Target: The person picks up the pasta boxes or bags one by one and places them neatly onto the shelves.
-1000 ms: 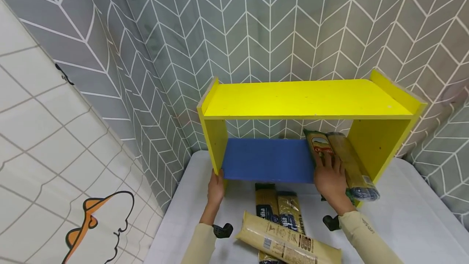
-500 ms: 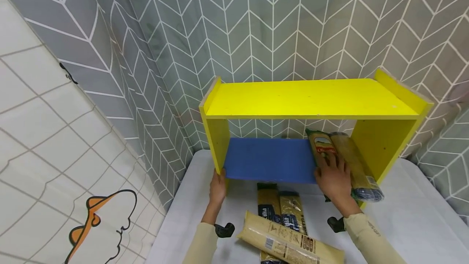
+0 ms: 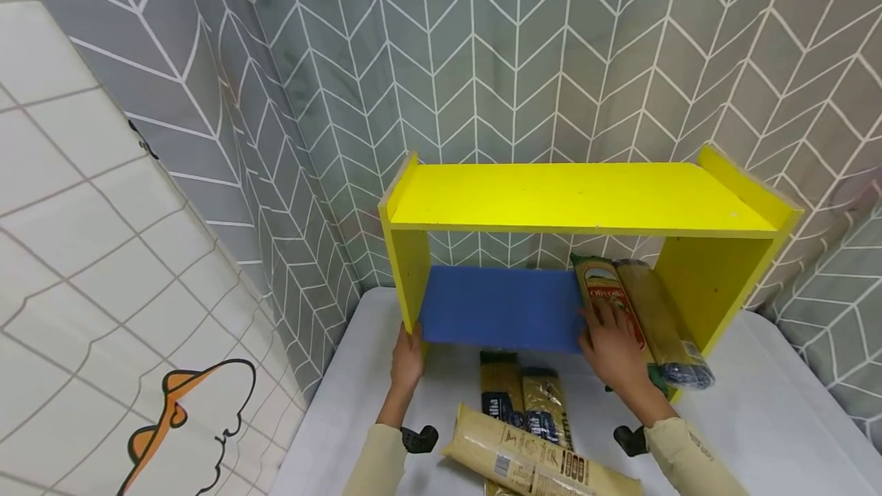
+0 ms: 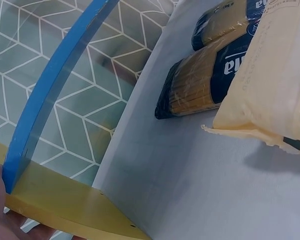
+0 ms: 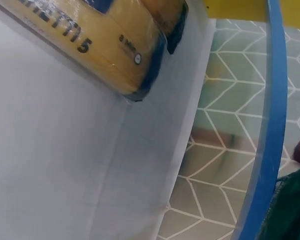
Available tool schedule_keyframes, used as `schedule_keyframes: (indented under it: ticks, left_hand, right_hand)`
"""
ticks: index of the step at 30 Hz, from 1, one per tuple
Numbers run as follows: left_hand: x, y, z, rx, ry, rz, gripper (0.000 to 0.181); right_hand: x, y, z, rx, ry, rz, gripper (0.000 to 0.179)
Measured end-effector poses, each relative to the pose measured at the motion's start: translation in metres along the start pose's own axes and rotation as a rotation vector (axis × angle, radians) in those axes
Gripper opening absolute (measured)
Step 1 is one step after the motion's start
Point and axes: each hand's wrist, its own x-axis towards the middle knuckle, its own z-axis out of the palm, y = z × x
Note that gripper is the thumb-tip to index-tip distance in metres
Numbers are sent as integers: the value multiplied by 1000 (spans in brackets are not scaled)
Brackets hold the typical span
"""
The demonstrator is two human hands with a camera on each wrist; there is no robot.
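A yellow shelf unit (image 3: 586,194) with a blue board (image 3: 499,308) stands on the white table. My left hand (image 3: 407,358) grips the front edge of its left side panel; in the left wrist view, fingers (image 4: 37,232) curl under the yellow panel (image 4: 65,197). On the board's right part lies a green-and-red Olivoila pasta packet (image 3: 601,282), with a clear packet of long pasta (image 3: 658,312) beside it against the right panel. My right hand (image 3: 616,350) rests its fingers on the Olivoila packet, whose green end (image 5: 289,210) shows in the right wrist view.
Below the blue board, two dark-labelled pasta packets (image 3: 501,393) lie side by side on the white table (image 3: 765,404). A large beige packet (image 3: 540,458) lies across them, nearer me. A patterned curtain (image 3: 510,60) hangs behind the shelf unit.
My right hand has slid slightly left on the Olivoila packet, leaving more of its red label visible. The left hand keeps its hold on the side panel. The head view has shifted a little.
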Motion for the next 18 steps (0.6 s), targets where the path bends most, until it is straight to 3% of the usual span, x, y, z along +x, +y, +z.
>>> schedule_keyframes:
  ticks: [3,6,9,14,18]
  left_hand:
    - [1,-1,0,0,-2,5,41]
    - [2,0,1,-7,-4,11,41]
    - [3,1,1,-6,-3,10,40]
    - [4,0,1,7,8,3,39]
    - [4,-3,0,13,-5,4,41]
  right_hand:
    - [-1,-5,2,45,-22,-99,33]
    - [-2,-9,3,56,-36,-254,32]
    - [-4,-13,4,65,-69,-376,18]
    - [-11,-24,4,131,-114,-521,60]
    - [-17,-33,5,198,-137,-637,59]
